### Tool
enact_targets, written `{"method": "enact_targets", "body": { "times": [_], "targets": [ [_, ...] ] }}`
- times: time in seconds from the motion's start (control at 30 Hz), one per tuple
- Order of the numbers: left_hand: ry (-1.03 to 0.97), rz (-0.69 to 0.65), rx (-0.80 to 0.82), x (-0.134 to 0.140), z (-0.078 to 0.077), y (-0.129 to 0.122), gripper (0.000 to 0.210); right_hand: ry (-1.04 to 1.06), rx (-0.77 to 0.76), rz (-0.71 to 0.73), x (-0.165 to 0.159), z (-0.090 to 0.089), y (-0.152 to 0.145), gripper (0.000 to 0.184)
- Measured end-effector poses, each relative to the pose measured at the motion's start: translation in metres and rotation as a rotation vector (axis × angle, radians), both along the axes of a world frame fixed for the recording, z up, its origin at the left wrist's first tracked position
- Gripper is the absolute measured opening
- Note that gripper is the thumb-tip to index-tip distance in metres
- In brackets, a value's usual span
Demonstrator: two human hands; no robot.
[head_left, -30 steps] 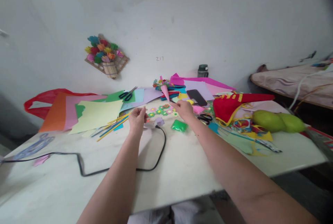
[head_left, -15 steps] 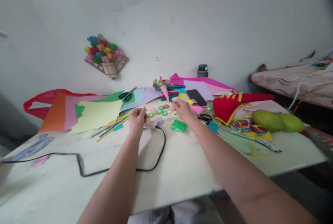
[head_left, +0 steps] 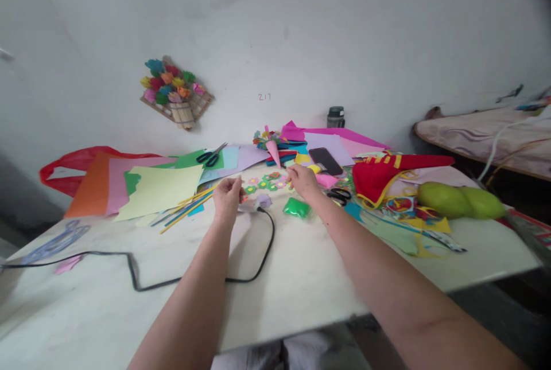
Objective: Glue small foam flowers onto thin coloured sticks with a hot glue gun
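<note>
Several small paper flowers (head_left: pixel 263 185) in green, pink and red with yellow centres lie on the table between my hands. My left hand (head_left: pixel 227 198) is pinched closed at their left, above the power-cord end; whatever its fingertips hold is too small to name. My right hand (head_left: pixel 302 180) is also pinched closed, at the right edge of the flowers, its fingertip contents unclear. Just below it sits a bag of green clay (head_left: pixel 297 207). A scrap of lilac paper (head_left: pixel 264 200) lies beside the black cord (head_left: pixel 272 238). Behind the flowers rests a pink paper cone bouquet (head_left: pixel 272 151).
Coloured paper sheets (head_left: pixel 163 192) with scissors (head_left: pixel 210 155) on them cover the left back. Yellow and blue strips (head_left: pixel 186 211) lie near my left hand. To the right are a phone (head_left: pixel 325 161), black-handled scissors (head_left: pixel 339 194), red cloth (head_left: pixel 379 178) and green fruit (head_left: pixel 458 201).
Both hands stay almost where they were, still pinched. My right hand has shifted very slightly to the right; the things on the table have not visibly moved.
</note>
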State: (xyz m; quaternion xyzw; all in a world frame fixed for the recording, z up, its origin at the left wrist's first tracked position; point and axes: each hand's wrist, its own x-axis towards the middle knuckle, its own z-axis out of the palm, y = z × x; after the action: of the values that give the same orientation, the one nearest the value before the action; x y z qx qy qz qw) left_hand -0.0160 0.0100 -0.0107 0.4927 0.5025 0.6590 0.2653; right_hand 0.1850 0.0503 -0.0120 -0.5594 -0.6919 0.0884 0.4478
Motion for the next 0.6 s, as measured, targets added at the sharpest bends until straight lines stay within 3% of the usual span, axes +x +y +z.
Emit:
{"method": "enact_targets", "body": {
  "times": [0.2, 0.37, 0.6],
  "targets": [
    [-0.005, -0.003, -0.007, 0.000, 0.000, 0.000, 0.022, -0.042, -0.038, -0.050, -0.001, 0.007, -0.009, 0.032],
    [-0.001, -0.009, -0.005, 0.000, 0.000, 0.000, 0.022, -0.070, -0.060, -0.067, -0.001, 0.010, -0.012, 0.017],
    [0.003, -0.010, -0.009, 0.000, 0.000, -0.001, 0.022, -0.062, -0.010, -0.008, -0.001, 0.004, -0.002, 0.021]
  ]
}}
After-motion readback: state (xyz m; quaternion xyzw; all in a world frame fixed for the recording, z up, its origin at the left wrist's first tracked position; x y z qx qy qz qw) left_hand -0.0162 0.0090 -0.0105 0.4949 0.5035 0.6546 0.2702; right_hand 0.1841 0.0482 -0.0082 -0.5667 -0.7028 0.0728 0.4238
